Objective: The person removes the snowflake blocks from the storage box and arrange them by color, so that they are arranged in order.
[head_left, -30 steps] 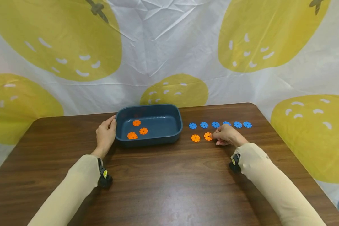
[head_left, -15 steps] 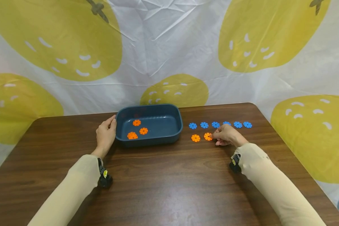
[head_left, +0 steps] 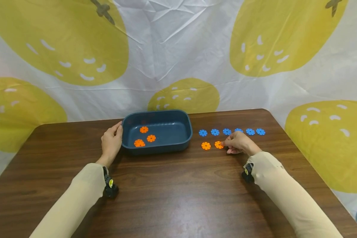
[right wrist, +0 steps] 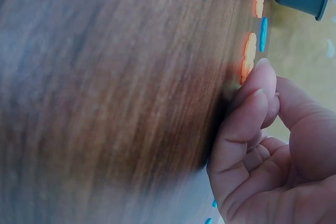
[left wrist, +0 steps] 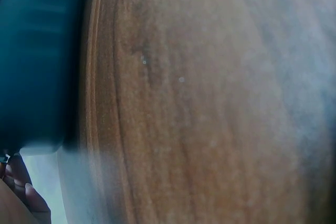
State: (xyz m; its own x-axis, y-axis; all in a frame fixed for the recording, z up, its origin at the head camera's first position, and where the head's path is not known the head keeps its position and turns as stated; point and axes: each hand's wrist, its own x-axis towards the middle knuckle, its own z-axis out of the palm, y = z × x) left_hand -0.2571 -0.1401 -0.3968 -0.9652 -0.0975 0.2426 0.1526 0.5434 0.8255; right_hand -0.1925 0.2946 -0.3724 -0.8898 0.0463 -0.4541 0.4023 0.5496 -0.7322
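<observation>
My left hand (head_left: 111,142) grips the left end of a dark blue plastic basin (head_left: 157,148), fingers along its outer wall. Several orange notched interlocking discs (head_left: 151,138) lie inside. To the basin's right, my right hand (head_left: 239,142) pinches the right edge of an orange interlocking disc (head_left: 218,144) lying at the tabletop. In the right wrist view, the thumb and fingers come together at that orange disc (right wrist: 249,59), the other fingers curled under. Another orange disc (head_left: 206,145) lies just left of it. Behind them runs a row of blue discs (head_left: 215,132), one partly hidden by my right hand.
The brown wooden table (head_left: 178,191) reaches back to a white cloth (head_left: 178,49) printed with yellow fruit. The table's right edge slants down past my right forearm. A black camera (head_left: 110,188) is strapped to the left wrist, another (head_left: 248,172) to the right.
The orange disc at my right fingertips has shifted very slightly toward me, lining up closer with the orange disc beside it. My left hand and the basin stay still.
</observation>
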